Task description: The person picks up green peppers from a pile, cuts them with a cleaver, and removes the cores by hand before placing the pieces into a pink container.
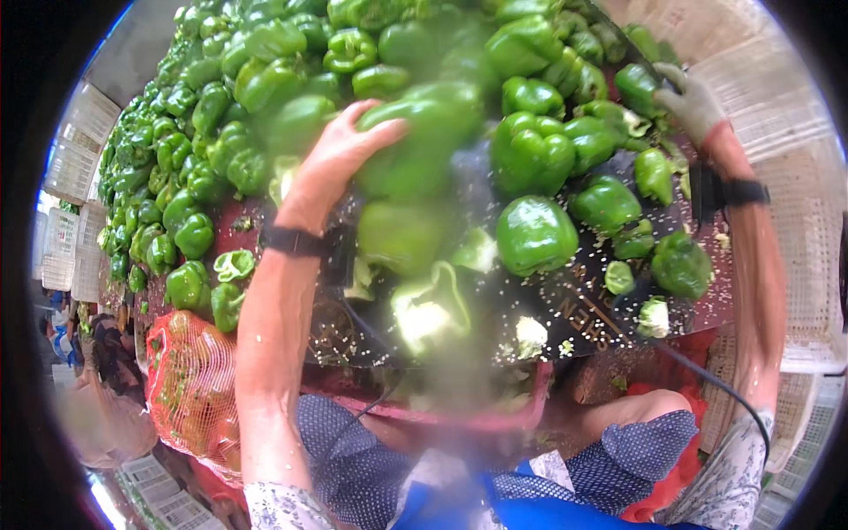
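My left hand [349, 150] is closed round the near-left side of a large green bell pepper [424, 132], blurred in the upper middle. Its thumb lies across the pepper and the other fingers are partly hidden. At the upper right, my right hand [693, 106], in a pale glove, has its curled fingers at the end of another green bell pepper [636, 87]. Between the hands sit whole peppers, among them a glossy one [535, 235] on the dark board. A cut-open pepper piece [433, 314] lies nearer me, with pale cores [531, 336] and scattered seeds.
A big heap of green peppers [212, 115] covers the far and left table. Red netting with produce [194, 380] stands at the near left. A pink tub [495, 415] sits below the board edge. White crates [760, 97] line the right; a black cable [720, 384] crosses near my right arm.
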`<action>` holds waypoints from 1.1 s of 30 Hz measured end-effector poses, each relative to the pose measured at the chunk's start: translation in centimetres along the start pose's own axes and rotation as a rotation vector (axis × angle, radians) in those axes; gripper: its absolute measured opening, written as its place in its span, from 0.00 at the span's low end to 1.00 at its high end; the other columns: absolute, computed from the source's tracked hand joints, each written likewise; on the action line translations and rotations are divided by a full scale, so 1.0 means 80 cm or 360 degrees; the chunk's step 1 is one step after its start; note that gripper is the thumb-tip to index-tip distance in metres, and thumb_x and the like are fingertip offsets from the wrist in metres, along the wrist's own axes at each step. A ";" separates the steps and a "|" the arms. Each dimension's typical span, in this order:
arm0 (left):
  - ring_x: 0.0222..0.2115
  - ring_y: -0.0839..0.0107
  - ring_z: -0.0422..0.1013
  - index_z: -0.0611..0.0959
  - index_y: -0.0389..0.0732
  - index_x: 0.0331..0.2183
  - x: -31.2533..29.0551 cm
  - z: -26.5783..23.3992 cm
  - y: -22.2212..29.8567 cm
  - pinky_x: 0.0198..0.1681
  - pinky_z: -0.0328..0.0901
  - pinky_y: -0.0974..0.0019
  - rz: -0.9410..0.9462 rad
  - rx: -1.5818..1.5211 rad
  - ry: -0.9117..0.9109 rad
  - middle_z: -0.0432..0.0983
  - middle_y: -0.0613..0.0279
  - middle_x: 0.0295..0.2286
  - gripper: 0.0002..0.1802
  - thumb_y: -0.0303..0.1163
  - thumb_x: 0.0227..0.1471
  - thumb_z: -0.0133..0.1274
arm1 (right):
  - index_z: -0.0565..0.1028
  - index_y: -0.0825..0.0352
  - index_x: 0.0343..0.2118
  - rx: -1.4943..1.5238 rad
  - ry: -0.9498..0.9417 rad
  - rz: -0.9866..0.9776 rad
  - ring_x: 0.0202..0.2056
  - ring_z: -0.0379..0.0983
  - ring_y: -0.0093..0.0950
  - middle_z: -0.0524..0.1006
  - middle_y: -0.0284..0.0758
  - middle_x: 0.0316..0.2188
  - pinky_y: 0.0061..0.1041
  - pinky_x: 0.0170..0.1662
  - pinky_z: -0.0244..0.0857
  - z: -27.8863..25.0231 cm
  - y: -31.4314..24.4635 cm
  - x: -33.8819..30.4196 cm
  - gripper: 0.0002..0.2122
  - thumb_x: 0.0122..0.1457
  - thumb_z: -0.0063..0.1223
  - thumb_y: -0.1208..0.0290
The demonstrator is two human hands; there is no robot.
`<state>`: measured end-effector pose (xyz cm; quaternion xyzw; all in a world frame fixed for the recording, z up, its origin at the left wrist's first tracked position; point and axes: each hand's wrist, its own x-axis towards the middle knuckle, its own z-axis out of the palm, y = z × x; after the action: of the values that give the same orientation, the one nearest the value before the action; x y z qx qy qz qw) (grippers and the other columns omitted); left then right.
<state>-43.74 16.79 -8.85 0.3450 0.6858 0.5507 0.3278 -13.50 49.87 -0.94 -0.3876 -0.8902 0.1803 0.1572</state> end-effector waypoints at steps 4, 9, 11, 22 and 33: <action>0.44 0.69 0.71 0.68 0.34 0.54 -0.070 -0.054 0.020 0.46 0.68 0.67 0.0239 -0.0484 0.0165 0.72 0.56 0.46 0.33 0.41 0.51 0.59 | 0.67 0.71 0.55 0.0729 -0.0385 -0.0204 0.26 0.71 0.15 0.76 0.30 0.28 0.15 0.29 0.67 -0.046 -0.082 -0.182 0.24 0.55 0.52 0.71; 0.44 0.69 0.70 0.70 0.37 0.51 -0.186 -0.112 0.018 0.47 0.68 0.66 0.0439 -0.0797 0.0524 0.72 0.58 0.45 0.29 0.42 0.53 0.57 | 0.74 0.62 0.49 0.0446 -0.1306 -0.1000 0.34 0.77 0.28 0.79 0.40 0.35 0.25 0.39 0.71 0.002 -0.191 -0.334 0.20 0.50 0.55 0.74; 0.44 0.68 0.70 0.70 0.37 0.51 -0.225 -0.107 0.009 0.47 0.68 0.65 0.0426 -0.0895 0.0580 0.72 0.58 0.45 0.29 0.43 0.53 0.57 | 0.72 0.62 0.51 0.0432 -0.1443 -0.1122 0.30 0.76 0.28 0.79 0.34 0.34 0.25 0.39 0.71 0.040 -0.196 -0.354 0.20 0.53 0.55 0.69; 0.42 0.66 0.71 0.70 0.37 0.50 -0.322 -0.094 -0.081 0.44 0.69 0.62 0.0384 -0.1267 0.0671 0.71 0.58 0.44 0.28 0.42 0.53 0.58 | 0.73 0.66 0.50 0.0127 -0.1261 -0.0700 0.25 0.70 0.18 0.77 0.29 0.28 0.21 0.29 0.66 0.149 -0.243 -0.287 0.19 0.55 0.54 0.69; 0.29 0.71 0.75 0.66 0.38 0.54 -0.251 0.008 -0.087 0.25 0.71 0.71 -0.0021 -0.0235 0.0418 0.75 0.58 0.37 0.32 0.45 0.54 0.56 | 0.66 0.70 0.53 0.1548 -0.0756 0.0107 0.19 0.65 0.16 0.70 0.26 0.22 0.15 0.22 0.60 0.123 -0.260 -0.377 0.18 0.60 0.44 0.71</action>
<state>-32.95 -0.71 -14.40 0.2404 0.6827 0.6377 0.2635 -11.23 12.18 -4.69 -0.2470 -0.7022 0.6592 0.1069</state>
